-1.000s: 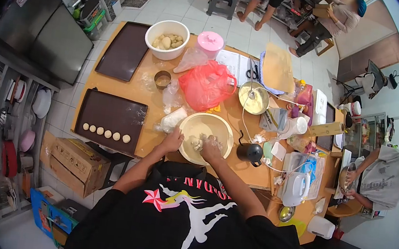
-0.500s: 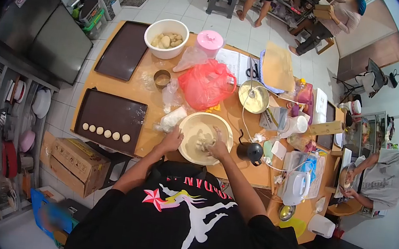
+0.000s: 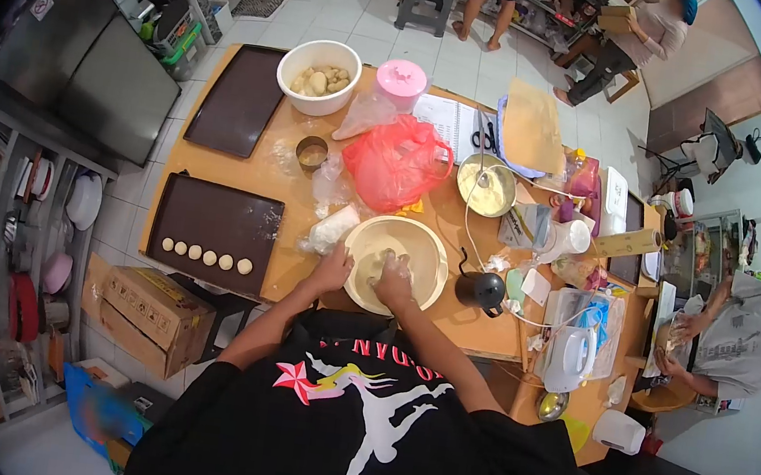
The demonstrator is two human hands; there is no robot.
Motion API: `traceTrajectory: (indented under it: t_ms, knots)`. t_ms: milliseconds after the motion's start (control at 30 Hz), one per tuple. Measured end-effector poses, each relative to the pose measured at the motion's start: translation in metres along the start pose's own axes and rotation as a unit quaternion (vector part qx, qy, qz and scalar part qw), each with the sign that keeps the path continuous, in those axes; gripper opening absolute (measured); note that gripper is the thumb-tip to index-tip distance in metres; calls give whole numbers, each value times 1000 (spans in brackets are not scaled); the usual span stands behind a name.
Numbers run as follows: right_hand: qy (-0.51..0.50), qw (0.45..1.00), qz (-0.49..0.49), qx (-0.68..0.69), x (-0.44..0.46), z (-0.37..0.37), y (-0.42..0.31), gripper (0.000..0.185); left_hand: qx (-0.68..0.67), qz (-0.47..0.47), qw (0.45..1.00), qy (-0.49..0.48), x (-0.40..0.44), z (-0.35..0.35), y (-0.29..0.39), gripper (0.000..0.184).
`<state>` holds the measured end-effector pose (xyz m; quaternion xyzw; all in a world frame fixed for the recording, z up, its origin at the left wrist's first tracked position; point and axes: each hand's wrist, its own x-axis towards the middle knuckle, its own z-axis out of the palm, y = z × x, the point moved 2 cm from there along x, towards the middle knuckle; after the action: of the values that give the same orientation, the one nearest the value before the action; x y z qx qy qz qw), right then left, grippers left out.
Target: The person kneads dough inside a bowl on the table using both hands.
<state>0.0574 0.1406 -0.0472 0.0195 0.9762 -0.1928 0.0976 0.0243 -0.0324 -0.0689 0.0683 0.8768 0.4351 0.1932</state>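
A cream mixing bowl (image 3: 437, 278) stands at the near edge of the wooden table, in front of my body. My left hand (image 3: 332, 268) is closed on the bowl's left rim. Inside the bowl, my right hand (image 3: 395, 285) has its fingers curled into a pale, crumbly dough (image 3: 378, 262), mostly hidden by that hand. Pale mixture coats its fingers. Touching the table just behind my left hand is a clear plastic bag of white powder (image 3: 332, 229).
Left lies a dark baking tray (image 3: 217, 217) with several dough balls (image 3: 209, 257). Behind the bowl sits a red plastic bag (image 3: 396, 163). A black pitcher (image 3: 480, 292) and a white cable stand to the right. A co-worker (image 3: 737, 334) holds a bowl at far right.
My right hand has moved left and slightly nearer to me inside the bowl, covering more of the dough. My left hand stays on the rim.
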Motion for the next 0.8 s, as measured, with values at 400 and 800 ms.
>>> traceTrajectory:
  t_ms: [400,800]
  knots:
    - [-53,984,87,144,-1,-3,14,60,-12,29,999,27,3,4,-4,36]
    - [32,956,186,226,8,13,22,33,-18,-24,999,-34,2,0,-1,44]
